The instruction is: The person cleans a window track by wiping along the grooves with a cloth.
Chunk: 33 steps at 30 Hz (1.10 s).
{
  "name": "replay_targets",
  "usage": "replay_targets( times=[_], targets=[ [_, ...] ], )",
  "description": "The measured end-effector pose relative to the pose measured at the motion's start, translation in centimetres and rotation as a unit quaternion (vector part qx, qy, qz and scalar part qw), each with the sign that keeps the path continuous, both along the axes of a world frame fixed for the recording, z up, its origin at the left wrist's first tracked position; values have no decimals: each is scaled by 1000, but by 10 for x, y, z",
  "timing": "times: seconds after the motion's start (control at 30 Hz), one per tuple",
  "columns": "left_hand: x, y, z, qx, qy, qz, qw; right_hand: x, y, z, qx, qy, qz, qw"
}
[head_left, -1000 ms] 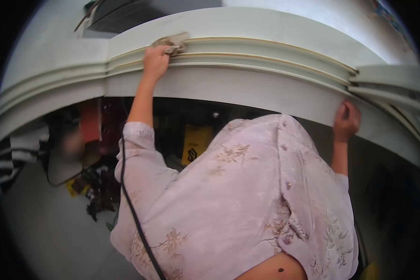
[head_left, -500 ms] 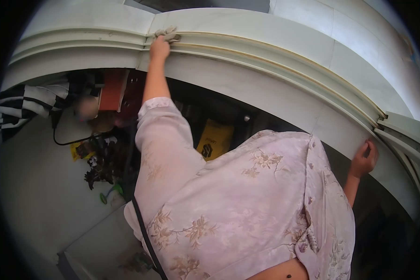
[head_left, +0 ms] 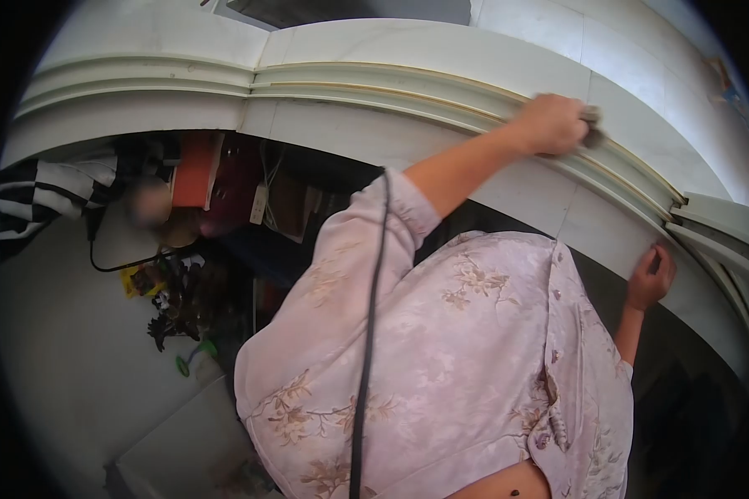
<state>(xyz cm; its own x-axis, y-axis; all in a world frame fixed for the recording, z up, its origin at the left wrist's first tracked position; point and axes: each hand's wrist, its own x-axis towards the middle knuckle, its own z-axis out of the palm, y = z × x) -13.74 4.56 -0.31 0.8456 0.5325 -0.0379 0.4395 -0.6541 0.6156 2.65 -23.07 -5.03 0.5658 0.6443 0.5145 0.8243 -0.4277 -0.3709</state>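
Note:
My left hand [head_left: 553, 125] is closed around a crumpled greyish-brown cloth [head_left: 592, 126] at the upper right of centre. Both are on the pale grooved track [head_left: 366, 83], whose ridges have yellowish-brown edges; motion blurs the hand slightly. Farther right, my right hand [head_left: 651, 276] has its fingers curled together beside the pale front face below the track. No object shows in it. The left forearm reaches across the front face.
Black-and-white checked fabric [head_left: 66, 187], an orange box [head_left: 195, 170] and a blurred round shape are at the left. Lower down are dark figures [head_left: 183, 291] and a green item [head_left: 183, 364]. A black cable [head_left: 366, 358] crosses my pink floral shirt.
My left hand first moved left to the track's corner with the cloth, then swept far right along the track. The view shifted and tilted; my right hand stays near the front face.

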Motion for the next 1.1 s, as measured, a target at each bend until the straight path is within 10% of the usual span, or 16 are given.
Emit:
replay_targets(
  times=[0.07, 0.17, 0.2, 0.3, 0.4, 0.43, 0.5, 0.57, 0.77, 1.1],
  targets=[
    [49, -9, -24, -363, -128, 112, 916, 0, -1, -1, -1, 2, -3, 1000],
    [83, 37, -24, -786, -365, 230, 444, 0, -4, -1, 10, 13, -6, 1000],
    [79, 67, -37, -767, -442, 241, 398, -1, -3, 1, 13, 12, 0, 1000],
    [2, 120, -3, -581, -565, 96, 577, 0, 0, -1, 25, 7, 11, 1000],
    [-67, 137, 35, -193, -567, 341, 725, -3, 2, 0, 22, 5, 0, 1000],
    [-127, 153, 33, -16, -430, 390, 814, -4, 3, 1, 12, 3, -8, 1000],
    [-224, 178, 26, 369, -133, 404, 826, -2, 2, -2, 11, 7, -8, 1000],
    [-254, 167, 16, 311, 40, 454, 834, -1, 0, -3, 8, 10, -7, 1000],
    [-170, 101, -12, 264, 57, 296, 916, 3, -7, -2, -16, 21, 2, 1000],
    [-249, 173, -8, 261, 172, 513, 799, 11, -16, -10, -12, -1, 24, 1000]
  ],
)
